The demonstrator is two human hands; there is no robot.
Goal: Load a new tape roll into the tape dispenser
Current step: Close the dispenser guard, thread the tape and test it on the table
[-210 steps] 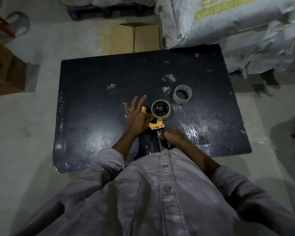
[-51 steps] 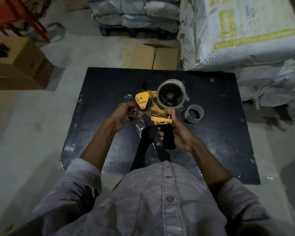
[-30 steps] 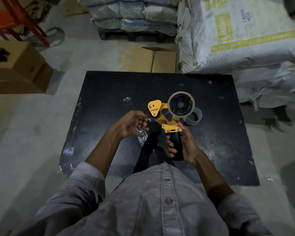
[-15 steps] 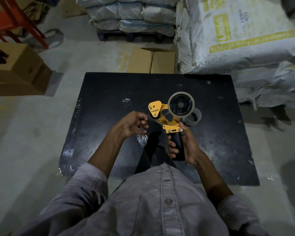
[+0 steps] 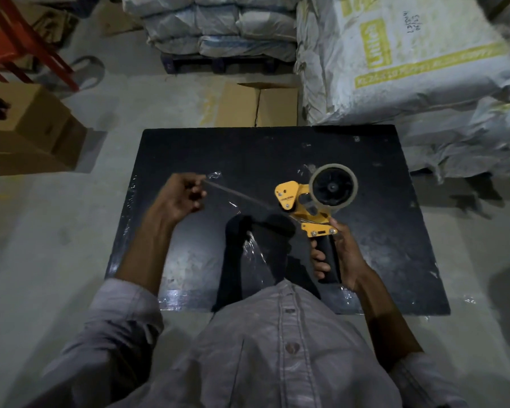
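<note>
A yellow tape dispenser (image 5: pixel 305 206) with a black handle is held upright above the black table (image 5: pixel 380 231). My right hand (image 5: pixel 340 256) is wrapped around its handle. A clear tape roll (image 5: pixel 334 186) sits on the dispenser's black hub. A strip of tape (image 5: pixel 242 195) runs taut from the dispenser's front to my left hand (image 5: pixel 180 198), which pinches its free end well to the left. The empty core seen earlier is hidden behind the dispenser.
Crumpled clear film (image 5: pixel 255 254) lies on the table near its front edge. Cardboard boxes (image 5: pixel 27 131) stand on the floor at the left and one (image 5: pixel 259 106) behind the table. Stacked white sacks (image 5: pixel 409 60) press against the far right corner. A red frame (image 5: pixel 18 45) is at top left.
My left hand has pulled away to the left, drawing a long strip of tape out of the dispenser. The dispenser has shifted a little right in my right hand.
</note>
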